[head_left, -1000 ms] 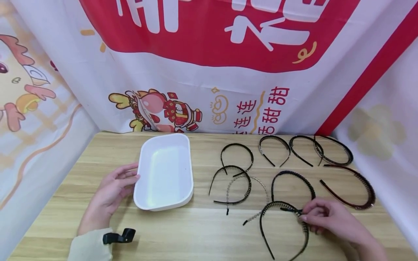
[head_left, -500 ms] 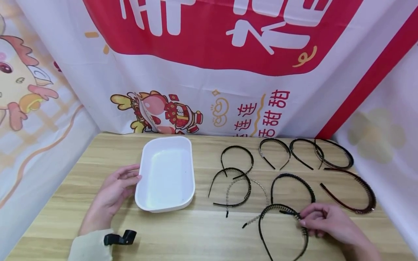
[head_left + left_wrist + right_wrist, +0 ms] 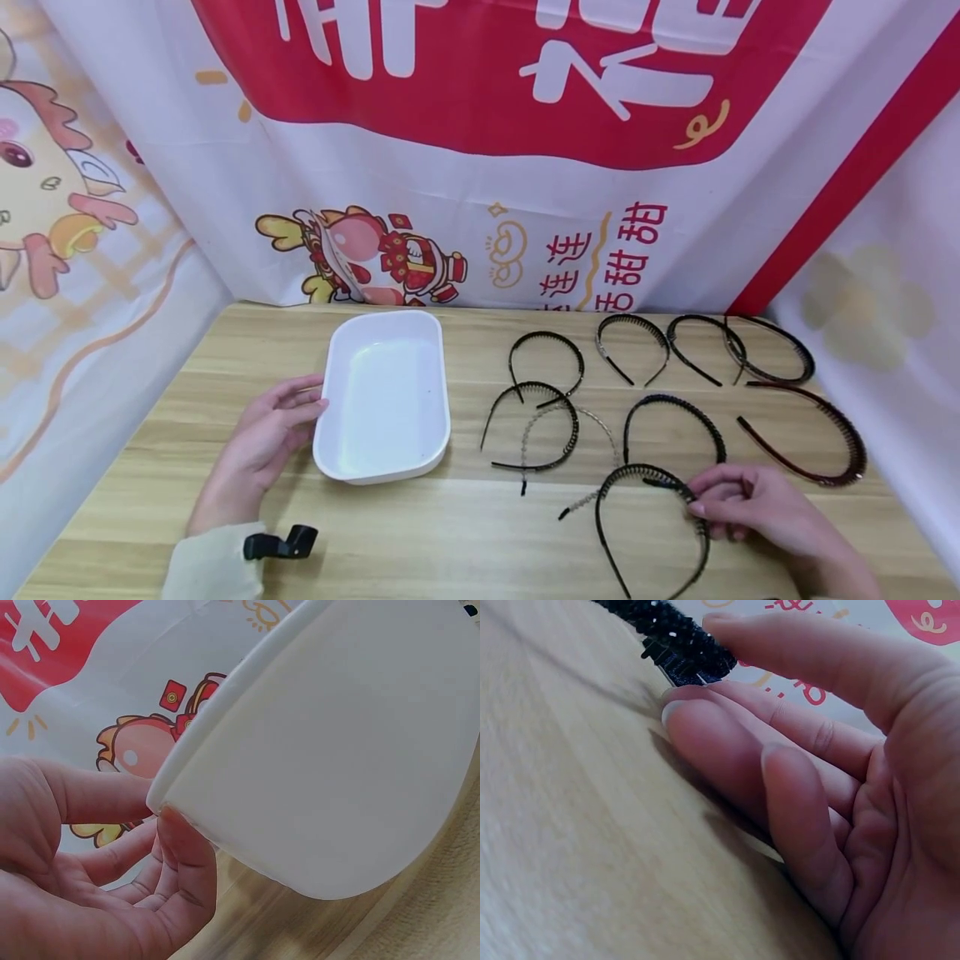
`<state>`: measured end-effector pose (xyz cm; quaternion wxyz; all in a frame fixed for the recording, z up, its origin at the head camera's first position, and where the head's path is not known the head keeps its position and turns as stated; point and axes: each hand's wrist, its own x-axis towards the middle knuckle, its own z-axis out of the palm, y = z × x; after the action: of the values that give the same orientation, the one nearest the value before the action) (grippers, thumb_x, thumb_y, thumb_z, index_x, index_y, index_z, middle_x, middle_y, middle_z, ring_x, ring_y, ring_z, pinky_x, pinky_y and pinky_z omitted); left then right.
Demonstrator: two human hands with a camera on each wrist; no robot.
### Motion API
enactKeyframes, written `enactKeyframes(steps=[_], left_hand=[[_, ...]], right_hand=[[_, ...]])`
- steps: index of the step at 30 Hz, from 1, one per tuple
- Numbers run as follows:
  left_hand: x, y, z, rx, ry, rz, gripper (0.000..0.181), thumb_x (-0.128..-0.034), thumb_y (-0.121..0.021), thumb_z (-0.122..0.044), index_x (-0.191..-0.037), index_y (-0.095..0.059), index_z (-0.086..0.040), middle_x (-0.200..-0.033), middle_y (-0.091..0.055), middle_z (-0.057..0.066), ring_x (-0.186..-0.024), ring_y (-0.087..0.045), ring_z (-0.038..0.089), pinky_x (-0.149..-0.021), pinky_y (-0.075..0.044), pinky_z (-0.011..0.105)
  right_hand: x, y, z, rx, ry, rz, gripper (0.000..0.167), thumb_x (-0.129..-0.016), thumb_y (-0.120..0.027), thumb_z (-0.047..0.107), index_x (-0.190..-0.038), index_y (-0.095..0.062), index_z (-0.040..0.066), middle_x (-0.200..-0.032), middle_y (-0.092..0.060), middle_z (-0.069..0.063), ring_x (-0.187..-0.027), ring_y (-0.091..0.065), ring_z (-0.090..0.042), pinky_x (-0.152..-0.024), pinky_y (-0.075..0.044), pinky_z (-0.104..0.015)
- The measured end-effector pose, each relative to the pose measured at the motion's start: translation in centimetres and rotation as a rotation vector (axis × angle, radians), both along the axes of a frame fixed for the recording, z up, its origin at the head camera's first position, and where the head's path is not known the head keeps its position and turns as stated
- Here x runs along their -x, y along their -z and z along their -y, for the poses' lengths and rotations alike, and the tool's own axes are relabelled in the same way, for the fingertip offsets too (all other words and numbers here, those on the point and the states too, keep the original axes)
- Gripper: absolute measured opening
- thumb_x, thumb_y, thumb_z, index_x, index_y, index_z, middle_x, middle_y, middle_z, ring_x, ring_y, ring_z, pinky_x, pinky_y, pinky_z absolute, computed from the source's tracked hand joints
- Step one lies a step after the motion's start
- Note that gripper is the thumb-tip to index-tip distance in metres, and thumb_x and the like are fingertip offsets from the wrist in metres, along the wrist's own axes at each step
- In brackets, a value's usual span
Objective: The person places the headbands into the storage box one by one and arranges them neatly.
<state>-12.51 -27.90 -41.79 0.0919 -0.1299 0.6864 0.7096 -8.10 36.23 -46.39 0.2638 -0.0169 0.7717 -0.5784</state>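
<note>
My left hand (image 3: 273, 429) holds the left rim of a white plastic tub (image 3: 397, 473). Thumb and fingers meet at the rim in the left wrist view, the tub's pale side wall (image 3: 322, 765) filling much of that picture. At front right, my right hand (image 3: 761, 504) pinches the right side of a black toothed headband (image 3: 633, 470). A sparkly black stretch of the headband (image 3: 679, 634) shows at the thumb tip in the right wrist view. Just behind lies another black headband (image 3: 660, 398), its right end hidden near my fingers.
A clear beaded headband (image 3: 596, 419) and two overlapping black ones (image 3: 547, 335) lie between tub and right hand. Several dark headbands (image 3: 630, 318) line the back right, with a brown one (image 3: 855, 446) at the far right. Printed cloth (image 3: 480, 183) hangs behind the wooden table (image 3: 450, 542).
The whole view shifts slightly with the head. Both hands keep practically the same place, the left at the tub, the right at the front headband.
</note>
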Motion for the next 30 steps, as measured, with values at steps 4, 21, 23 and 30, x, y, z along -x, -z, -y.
enactKeyframes(steps=[4, 21, 23, 30], left_hand=[[-0.15, 0.24, -0.13, -0.005, 0.002, 0.005, 0.060, -0.1027, -0.071, -0.009, -0.156, -0.044, -0.007, -0.114, -0.070, -0.016, -0.107, -0.068, 0.005, -0.092, -0.062, 0.026], [-0.06, -0.15, 0.00, -0.026, -0.009, 0.001, 0.046, -0.1023, -0.072, -0.011, -0.144, -0.054, -0.017, -0.113, -0.070, -0.015, -0.104, -0.068, 0.005, -0.090, -0.061, 0.024], [-0.08, -0.14, -0.06, -0.019, -0.011, 0.008, 0.046, -0.1027, -0.072, -0.011, -0.144, -0.054, -0.016, -0.112, -0.070, -0.015, -0.103, -0.069, 0.005, -0.089, -0.061, 0.024], [-0.02, 0.20, -0.25, 0.000, -0.017, 0.028, 0.054, -0.1040, -0.069, -0.009, -0.154, -0.047, -0.011, -0.112, -0.068, -0.016, -0.102, -0.068, 0.005, -0.087, -0.060, 0.025]], right_hand=[[-0.10, -0.07, -0.12, -0.009, -0.004, 0.005, 0.024, -0.099, -0.074, 0.011, -0.123, -0.073, 0.006, -0.095, -0.083, -0.002, -0.074, -0.075, -0.015, -0.061, -0.060, -0.027], [0.06, -0.48, 0.21, -0.020, -0.011, -0.032, 0.022, -0.100, -0.074, 0.011, -0.121, -0.074, 0.009, -0.093, -0.082, 0.001, -0.074, -0.074, -0.015, -0.060, -0.059, -0.027], [0.04, -0.48, 0.16, -0.021, -0.022, -0.035, 0.022, -0.100, -0.074, 0.011, -0.122, -0.073, 0.009, -0.093, -0.082, 0.001, -0.074, -0.074, -0.015, -0.060, -0.059, -0.026], [-0.09, -0.07, 0.11, 0.012, -0.043, -0.031, 0.020, -0.100, -0.073, 0.009, -0.120, -0.073, 0.008, -0.092, -0.081, 0.002, -0.074, -0.073, -0.014, -0.060, -0.059, -0.026]])
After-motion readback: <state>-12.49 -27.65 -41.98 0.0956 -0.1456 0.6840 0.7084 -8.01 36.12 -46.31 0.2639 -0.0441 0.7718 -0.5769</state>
